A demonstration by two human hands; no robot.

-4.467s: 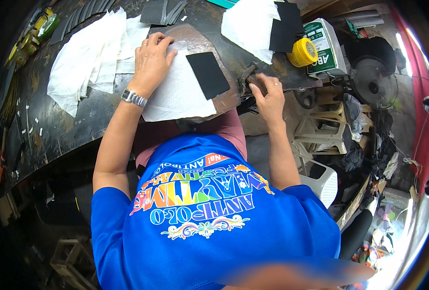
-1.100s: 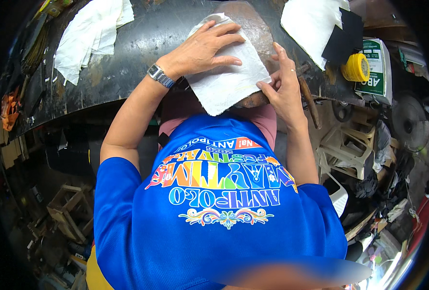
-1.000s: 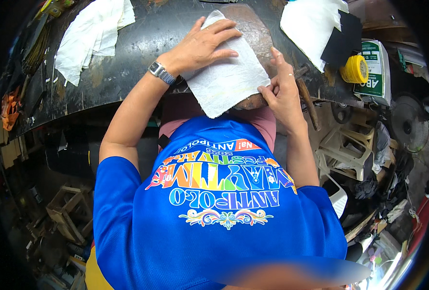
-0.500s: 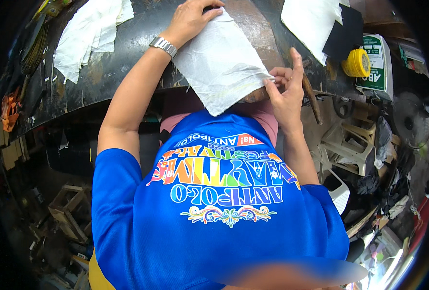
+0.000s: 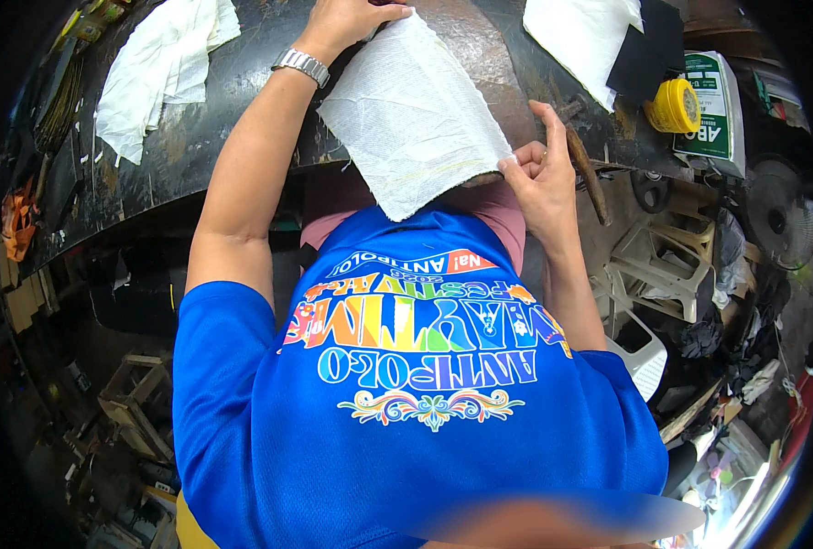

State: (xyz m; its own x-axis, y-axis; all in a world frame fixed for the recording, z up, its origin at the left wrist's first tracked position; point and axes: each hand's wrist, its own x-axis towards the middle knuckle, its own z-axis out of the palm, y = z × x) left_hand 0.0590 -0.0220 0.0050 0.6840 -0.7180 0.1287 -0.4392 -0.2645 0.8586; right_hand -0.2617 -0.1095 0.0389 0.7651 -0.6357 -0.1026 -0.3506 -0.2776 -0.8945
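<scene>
A white piece of woven cloth [image 5: 416,119] is stretched between my hands at the near edge of the dark table, its lowest corner hanging over the edge. My left hand [image 5: 356,20] pinches its far corner, partly cut off by the top of the picture. At the right corner, my right hand [image 5: 539,174] grips the cloth between thumb and curled fingers, the index finger pointing up. Beneath the cloth lies a worn brown board [image 5: 493,59]. A curved brown wooden handle [image 5: 588,174] sticks out past the table edge beside my right hand.
White cloth pieces [image 5: 155,78] lie on the dark table [image 5: 251,73] at left. More white cloth [image 5: 580,41] and a black sheet [image 5: 644,59] are at right, near a yellow tub [image 5: 674,106] and a green-and-white container [image 5: 713,119]. Plastic stools [image 5: 663,261] stand below right.
My left hand has shifted slightly up and left with the far corner. The cloth looks flatter and more taut; my right hand has barely moved.
</scene>
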